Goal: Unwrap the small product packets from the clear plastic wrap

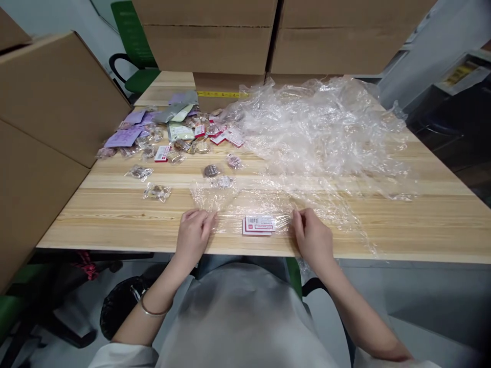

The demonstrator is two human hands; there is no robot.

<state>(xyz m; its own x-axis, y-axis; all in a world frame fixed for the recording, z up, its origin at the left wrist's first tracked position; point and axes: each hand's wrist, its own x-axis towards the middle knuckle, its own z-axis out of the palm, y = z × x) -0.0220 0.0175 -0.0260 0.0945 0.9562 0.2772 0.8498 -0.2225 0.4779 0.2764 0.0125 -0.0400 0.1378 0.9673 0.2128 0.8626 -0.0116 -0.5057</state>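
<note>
Both hands are at the front edge of the wooden table, pinching a sheet of clear plastic film [264, 197] stretched between them. My left hand [194, 232] is closed on the film's left side, and my right hand [312, 235] grips it on the right. Between them lie two small red-and-white printed cards [259, 224], one overlapping the other; whether the film is over or under them I cannot tell. Just beyond the film are a dark round item [210, 170], a small clear packet [224, 182] and a pinkish packet [233, 161].
A large heap of crumpled clear film [322, 122] spreads over the right rear. Purple packets [125, 137], pale green packets [180, 132] and several small bagged items pile up at the left rear. Cardboard boxes [49, 97] border the table's left side, with more boxes [207, 48] behind.
</note>
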